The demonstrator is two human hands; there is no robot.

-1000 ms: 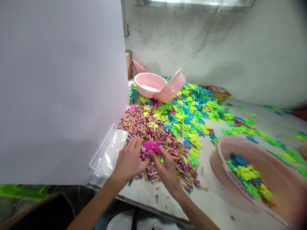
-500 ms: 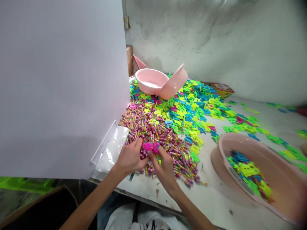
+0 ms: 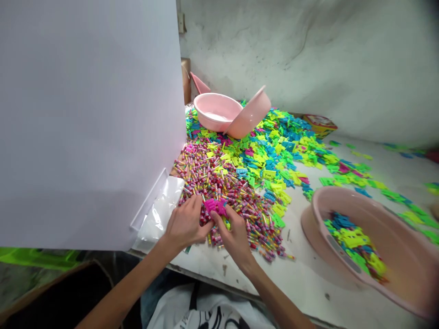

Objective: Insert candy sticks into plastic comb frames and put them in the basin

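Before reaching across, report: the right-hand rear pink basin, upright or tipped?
Tipped: the pale pink plastic basin stands on edge, leaning against the level pink basin beside it.

We have tipped our head down a little, so the pink basin [image 3: 216, 112] by the wall sits higher in view, the lamp along the top edge has gone, and more of our white shirt [image 3: 209, 308] shows below. Our left hand [image 3: 187, 224] and right hand [image 3: 233, 235] have closed in around the pink plastic piece [image 3: 216, 206], covering more of it.
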